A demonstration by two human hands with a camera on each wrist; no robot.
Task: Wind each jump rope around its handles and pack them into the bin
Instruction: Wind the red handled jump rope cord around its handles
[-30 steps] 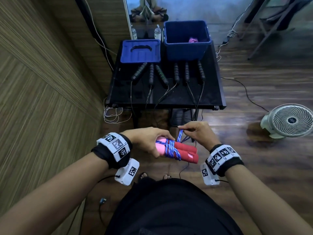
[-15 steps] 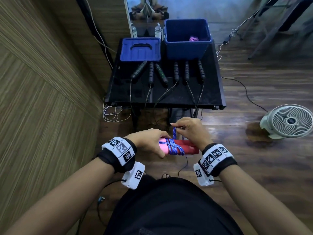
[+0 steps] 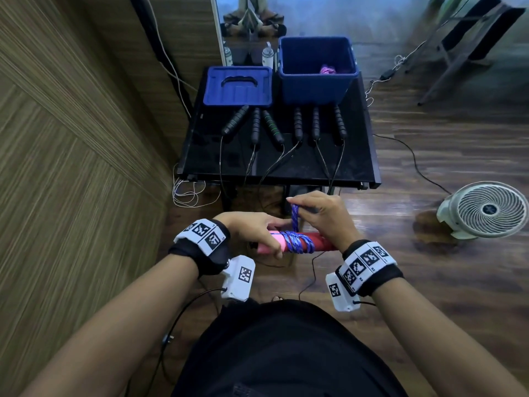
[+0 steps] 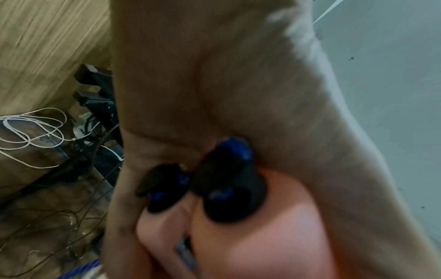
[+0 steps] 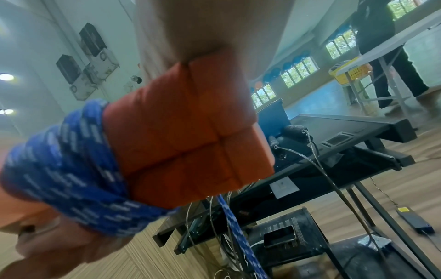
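The left hand [image 3: 254, 230] grips the pink ends of the paired jump rope handles [image 3: 317, 244], held level in the air near the person's body, in front of the black desk [image 3: 355, 156]. The right hand [image 3: 323, 216] pinches the blue braided rope [image 3: 294, 217] and holds it straight up from the coils around the handles' middle. At the desk's far right stands the blue bin [image 3: 315, 84], its lid [image 3: 237, 85] to its left; six black handles [image 3: 297, 123] lie in front.

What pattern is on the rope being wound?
Blue with white flecks on the rope, clearest in the right wrist view.
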